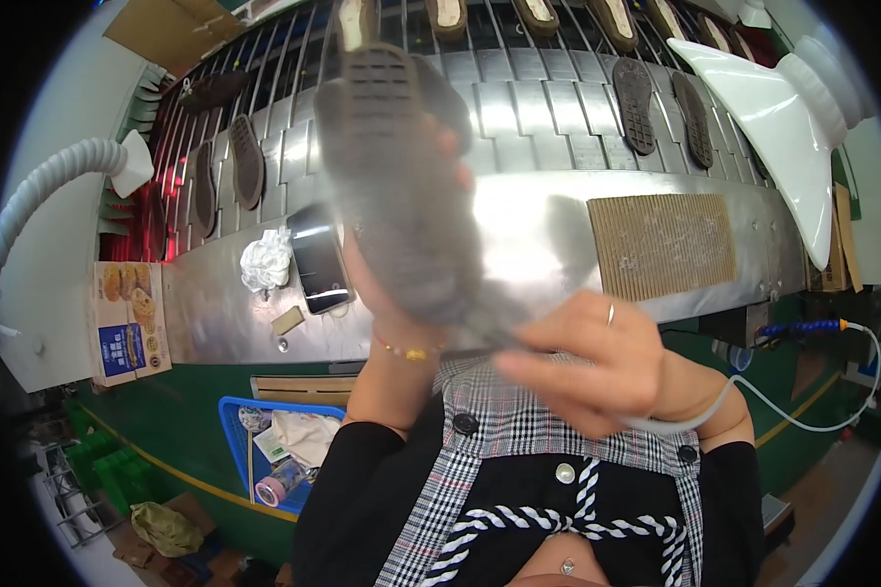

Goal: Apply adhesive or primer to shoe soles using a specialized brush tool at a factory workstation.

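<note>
My left hand grips a dark shoe, which is smeared by motion. A few fingertips show at its far right side, and the shoe hides most of the hand. Closed in a pinch, my right hand holds a thin dark tool whose tip points at the shoe's near end; its kind is too blurred to make out. A pale hose runs from under that hand to the right. Beyond the shoe, a brown ridged sole is partly blurred, and I cannot tell whether it belongs to the held shoe.
Brown soles and shoes lie on a slatted metal conveyor. On the bench are a ribbed cardboard pad, a phone and crumpled tissue. A white hood stands right. A blue basket sits lower left.
</note>
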Tool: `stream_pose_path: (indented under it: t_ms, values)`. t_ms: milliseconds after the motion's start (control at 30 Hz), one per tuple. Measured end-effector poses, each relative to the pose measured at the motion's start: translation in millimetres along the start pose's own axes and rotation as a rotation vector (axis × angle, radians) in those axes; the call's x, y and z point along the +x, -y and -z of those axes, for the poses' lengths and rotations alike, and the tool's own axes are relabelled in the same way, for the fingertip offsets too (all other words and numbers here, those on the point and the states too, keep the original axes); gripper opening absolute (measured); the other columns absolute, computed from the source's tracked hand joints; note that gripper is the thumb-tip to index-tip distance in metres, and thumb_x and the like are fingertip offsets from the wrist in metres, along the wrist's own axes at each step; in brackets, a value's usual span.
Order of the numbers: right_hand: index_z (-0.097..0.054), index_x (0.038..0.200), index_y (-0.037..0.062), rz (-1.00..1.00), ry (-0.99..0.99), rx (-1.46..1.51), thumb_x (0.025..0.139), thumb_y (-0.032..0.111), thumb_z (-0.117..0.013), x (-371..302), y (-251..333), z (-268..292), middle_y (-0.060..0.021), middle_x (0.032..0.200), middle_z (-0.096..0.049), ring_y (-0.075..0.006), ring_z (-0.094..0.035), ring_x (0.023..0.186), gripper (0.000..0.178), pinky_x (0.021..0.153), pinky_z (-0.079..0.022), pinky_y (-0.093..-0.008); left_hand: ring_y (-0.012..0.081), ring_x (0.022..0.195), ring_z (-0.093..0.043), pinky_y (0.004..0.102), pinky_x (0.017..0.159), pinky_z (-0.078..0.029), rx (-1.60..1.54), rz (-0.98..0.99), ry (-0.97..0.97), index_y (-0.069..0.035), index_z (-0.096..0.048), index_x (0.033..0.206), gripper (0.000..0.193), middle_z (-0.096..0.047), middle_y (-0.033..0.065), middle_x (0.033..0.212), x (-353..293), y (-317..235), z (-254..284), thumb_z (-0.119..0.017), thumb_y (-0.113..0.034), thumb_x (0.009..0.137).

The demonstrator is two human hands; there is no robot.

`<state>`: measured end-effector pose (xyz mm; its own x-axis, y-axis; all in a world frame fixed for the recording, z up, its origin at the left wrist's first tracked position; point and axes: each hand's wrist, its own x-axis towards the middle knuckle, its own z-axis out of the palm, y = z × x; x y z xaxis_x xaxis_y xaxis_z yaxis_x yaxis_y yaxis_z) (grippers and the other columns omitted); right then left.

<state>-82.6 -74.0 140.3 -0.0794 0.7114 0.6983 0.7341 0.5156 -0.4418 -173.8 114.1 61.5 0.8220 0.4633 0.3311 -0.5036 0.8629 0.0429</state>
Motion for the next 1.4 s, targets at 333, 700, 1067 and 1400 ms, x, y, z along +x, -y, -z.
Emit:
stream_pose_path:
  t_ms: [333, 700, 1067, 1400]
  values:
    - [-0.075, 0.098, 0.0039, -0.011, 0.175, 0.260, 0.067, 0.001, -0.068, -6, 0, 19, -0.0160, 0.091, -0.069, -0.0244, -0.064, 0.070, 0.032, 0.059, -0.052, -0.0314, 0.0361, 0.113, -0.057, 0.0435, 0.091, -0.053, 0.110, 0.092, -0.369, 0.007, -0.035, 0.142, 0.058, -0.048, 0.0303, 0.134, -5, 8, -25, -0.036, -0.034, 0.101]
    - [-0.075, 0.093, 0.0051, -0.189, 0.089, 0.093, 0.069, 0.003, -0.071, -2, -18, 46, -0.0141, 0.088, -0.068, -0.0254, -0.066, 0.070, 0.025, 0.058, -0.051, -0.0335, 0.0370, 0.123, -0.051, 0.0446, 0.107, -0.041, 0.116, 0.343, -0.477, 0.005, -0.033, 0.145, 0.065, -0.046, 0.0274, 0.140, -7, 8, -46, -0.030, -0.046, 0.104]
    - [-0.078, 0.087, 0.0083, -0.206, 0.143, 0.261, 0.069, 0.010, -0.069, -5, -17, 67, -0.0147, 0.085, -0.071, -0.0251, -0.067, 0.070, 0.020, 0.061, -0.052, -0.0324, 0.0446, 0.137, -0.032, 0.0666, 0.099, -0.042, -0.066, 0.381, -0.499, 0.003, -0.031, 0.147, 0.076, -0.030, 0.0323, 0.148, -17, -6, -42, -0.037, -0.056, 0.099]
    - [-0.078, 0.086, 0.0098, -0.227, 0.126, 0.125, 0.071, 0.011, -0.073, -6, -21, 86, -0.0157, 0.087, -0.070, -0.0261, -0.067, 0.073, 0.016, 0.061, -0.051, -0.0330, 0.0416, 0.144, -0.026, 0.0536, 0.118, -0.019, -0.026, 0.473, -0.218, -0.001, -0.021, 0.153, 0.079, -0.025, 0.0231, 0.156, -35, -27, -16, -0.022, -0.060, 0.101]
